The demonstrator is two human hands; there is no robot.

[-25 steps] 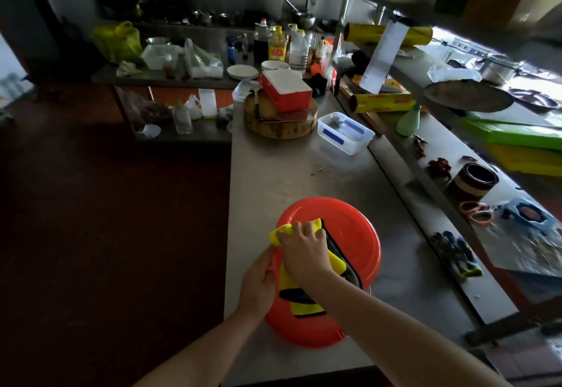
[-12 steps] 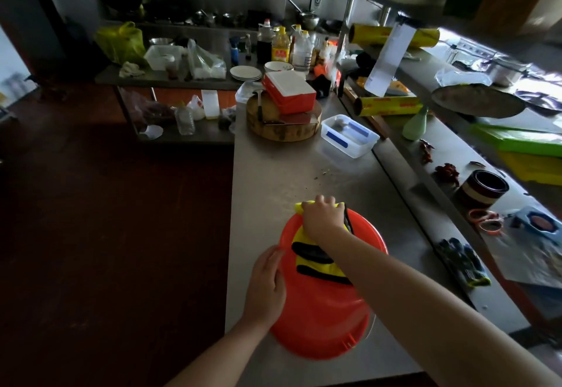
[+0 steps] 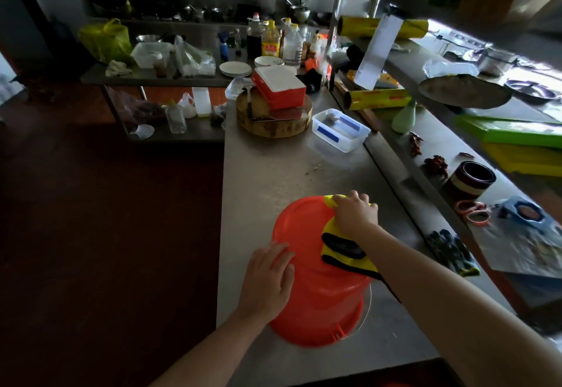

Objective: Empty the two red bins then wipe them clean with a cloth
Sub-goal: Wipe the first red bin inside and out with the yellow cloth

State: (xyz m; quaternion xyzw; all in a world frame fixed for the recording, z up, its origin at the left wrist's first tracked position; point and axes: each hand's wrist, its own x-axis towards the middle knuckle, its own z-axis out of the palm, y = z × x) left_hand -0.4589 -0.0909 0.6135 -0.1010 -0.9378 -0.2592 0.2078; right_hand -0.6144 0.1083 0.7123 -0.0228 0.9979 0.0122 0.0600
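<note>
The red bin (image 3: 304,231) stood upside down near the front edge of the steel tabletop (image 3: 273,167), its base facing up. The left hand (image 3: 267,277) lay flat against the bin's near side, grip spread and fingers straight. The right hand (image 3: 354,214) pressed a yellow cloth (image 3: 340,248) with black trim onto the far rim of the base, its grip curled over the cloth and bunching it, as far as the dim light let me tell. Farther back sat a clear plastic tub (image 3: 340,129) beside a round chopping block (image 3: 273,125) carrying a red box (image 3: 279,85)
</note>
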